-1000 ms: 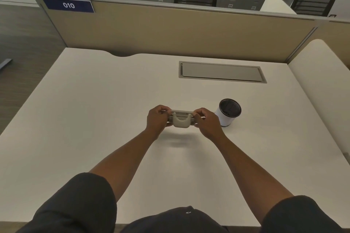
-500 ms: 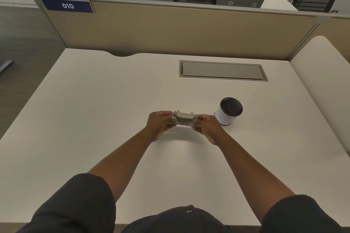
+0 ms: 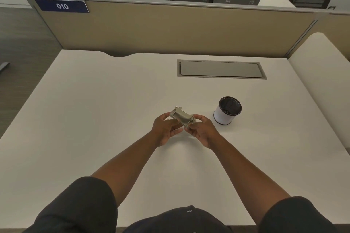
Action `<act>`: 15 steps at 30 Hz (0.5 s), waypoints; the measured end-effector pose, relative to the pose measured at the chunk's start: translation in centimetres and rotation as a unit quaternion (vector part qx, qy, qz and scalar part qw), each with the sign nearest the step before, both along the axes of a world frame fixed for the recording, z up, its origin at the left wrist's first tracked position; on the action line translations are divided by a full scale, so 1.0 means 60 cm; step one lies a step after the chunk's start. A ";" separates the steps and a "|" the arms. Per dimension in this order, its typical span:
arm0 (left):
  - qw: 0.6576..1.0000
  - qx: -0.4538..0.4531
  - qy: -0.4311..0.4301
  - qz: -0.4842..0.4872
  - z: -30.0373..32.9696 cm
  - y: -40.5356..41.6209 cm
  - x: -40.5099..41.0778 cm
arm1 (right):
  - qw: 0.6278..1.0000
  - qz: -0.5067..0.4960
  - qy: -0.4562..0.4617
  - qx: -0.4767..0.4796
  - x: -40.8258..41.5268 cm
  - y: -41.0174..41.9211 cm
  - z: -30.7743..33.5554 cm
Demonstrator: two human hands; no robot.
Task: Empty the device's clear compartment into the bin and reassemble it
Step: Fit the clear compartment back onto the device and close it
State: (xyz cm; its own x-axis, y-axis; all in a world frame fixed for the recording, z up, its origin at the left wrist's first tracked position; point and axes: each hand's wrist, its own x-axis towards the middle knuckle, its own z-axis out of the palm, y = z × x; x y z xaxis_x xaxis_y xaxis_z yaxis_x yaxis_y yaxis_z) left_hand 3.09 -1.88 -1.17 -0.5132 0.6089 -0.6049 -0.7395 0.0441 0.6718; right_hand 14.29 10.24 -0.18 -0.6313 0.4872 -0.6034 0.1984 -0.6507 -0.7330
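Observation:
A small pale grey device (image 3: 181, 116) is held above the white desk (image 3: 98, 111), tilted with its far end up to the left. My left hand (image 3: 165, 129) grips its left side from below. My right hand (image 3: 201, 128) pinches its near right end. Its clear compartment cannot be made out from here. The bin (image 3: 226, 111), a small white cylinder with a dark mesh inside, stands on the desk just right of my right hand, apart from it.
A grey cable hatch (image 3: 220, 69) is set flush in the desk behind the bin. A tan partition (image 3: 170, 28) with a blue "010" label closes the far edge. A white curved divider (image 3: 322, 73) borders the right side.
The device has turned from lying level between my hands to slanting, its left end raised and pushed away. Both hands shifted their grip and stayed close together.

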 end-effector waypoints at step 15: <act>0.968 -0.150 0.185 -0.081 -0.004 0.053 -0.034 | 0.953 0.149 -0.134 0.227 -0.023 0.027 -0.005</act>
State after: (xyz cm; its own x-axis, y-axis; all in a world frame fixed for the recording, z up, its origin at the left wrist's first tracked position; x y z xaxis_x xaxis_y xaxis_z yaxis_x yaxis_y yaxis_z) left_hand 1.06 1.32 -1.43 -0.6411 0.5257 -0.5591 -0.4171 0.3729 0.8289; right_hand 12.91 11.85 -0.47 -0.6352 0.5604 -0.5315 0.5443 -0.1635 -0.8228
